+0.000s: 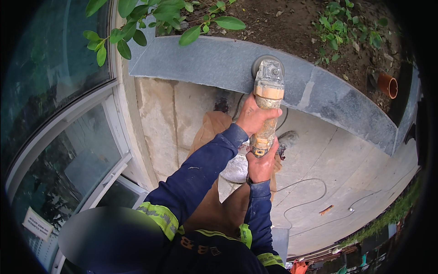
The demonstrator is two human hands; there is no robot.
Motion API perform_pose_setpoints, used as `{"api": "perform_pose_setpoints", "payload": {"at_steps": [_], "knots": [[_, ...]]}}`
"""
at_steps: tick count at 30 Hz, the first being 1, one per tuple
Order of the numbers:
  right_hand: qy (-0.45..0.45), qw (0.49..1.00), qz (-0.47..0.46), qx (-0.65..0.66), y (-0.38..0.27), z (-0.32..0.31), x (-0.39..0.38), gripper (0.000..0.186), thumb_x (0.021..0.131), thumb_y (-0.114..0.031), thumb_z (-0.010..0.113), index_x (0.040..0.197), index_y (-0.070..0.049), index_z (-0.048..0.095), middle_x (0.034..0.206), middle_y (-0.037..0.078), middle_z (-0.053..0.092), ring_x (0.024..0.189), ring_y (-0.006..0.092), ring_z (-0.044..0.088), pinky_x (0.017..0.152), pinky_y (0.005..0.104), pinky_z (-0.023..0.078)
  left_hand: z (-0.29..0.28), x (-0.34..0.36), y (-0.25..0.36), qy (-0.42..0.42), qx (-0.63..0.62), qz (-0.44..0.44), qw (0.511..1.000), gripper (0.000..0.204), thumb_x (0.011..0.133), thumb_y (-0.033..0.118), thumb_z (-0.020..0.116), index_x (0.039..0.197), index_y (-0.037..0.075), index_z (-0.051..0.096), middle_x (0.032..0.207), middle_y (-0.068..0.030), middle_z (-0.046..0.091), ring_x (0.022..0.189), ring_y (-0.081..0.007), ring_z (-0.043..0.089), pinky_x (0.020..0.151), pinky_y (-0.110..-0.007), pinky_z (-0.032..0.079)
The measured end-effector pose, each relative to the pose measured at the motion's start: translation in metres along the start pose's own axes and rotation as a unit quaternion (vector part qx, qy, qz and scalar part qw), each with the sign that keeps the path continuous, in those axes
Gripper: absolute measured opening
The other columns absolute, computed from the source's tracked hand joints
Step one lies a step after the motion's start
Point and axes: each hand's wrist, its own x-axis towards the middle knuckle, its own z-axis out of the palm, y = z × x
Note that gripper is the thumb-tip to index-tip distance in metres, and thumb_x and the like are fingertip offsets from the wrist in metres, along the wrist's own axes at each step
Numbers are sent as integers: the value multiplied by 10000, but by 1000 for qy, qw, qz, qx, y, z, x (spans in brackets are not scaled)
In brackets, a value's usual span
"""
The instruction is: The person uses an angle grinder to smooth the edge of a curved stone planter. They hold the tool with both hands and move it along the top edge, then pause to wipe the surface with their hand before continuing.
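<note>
Both my hands are on a dusty, yellow-and-grey angle grinder [268,93]. My left hand [256,115] is wrapped round its body just behind the head, thumb across the top. My right hand [263,166] grips the rear end, nearer to me. The grinder's round disc [261,64] lies over the top of a grey stone coping [205,61]; its underside is hidden, so I cannot tell if it touches the stone. A pale streak [306,93] marks the coping to the right of the disc.
Beyond the coping is a soil bed [278,20] with leafy branches [171,13] and a terracotta-coloured pipe [387,85]. A glass window wall [75,160] stands close on my left. A thin cable [292,182] trails over the concrete floor [319,164], near a small orange object [326,210].
</note>
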Motion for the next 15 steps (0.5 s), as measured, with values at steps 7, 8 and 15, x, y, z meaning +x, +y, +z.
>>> {"api": "perform_pose_setpoints", "payload": {"at_steps": [7, 8, 15], "knots": [[-49, 996, 68, -5, -16, -4, 1, 803, 705, 13, 682, 1430, -25, 341, 1140, 201, 631, 1045, 305, 657, 911, 383, 508, -10, -2, 6, 27, -27, -35, 999, 468, 747, 104, 813, 1152, 15, 596, 1021, -69, 671, 904, -163, 651, 800, -325, 541], [-39, 998, 58, -2, -12, -5, -3, 806, 703, 14, 684, 1431, -23, 339, 1142, 201, 631, 1048, 306, 656, 913, 385, 507, -7, -5, 3, 26, -21, -25, 999, 469, 745, 103, 815, 1150, 14, 596, 1023, -71, 671, 905, -163, 651, 801, -325, 541], [-4, 999, 40, 3, -11, -9, 9, 831, 701, 8, 698, 1439, -13, 317, 1133, 205, 628, 1030, 320, 652, 907, 401, 505, 14, 10, 4, -2, -5, -5, 1000, 508, 727, 100, 829, 1155, 10, 571, 1039, -77, 666, 905, -164, 648, 791, -325, 539]]}}
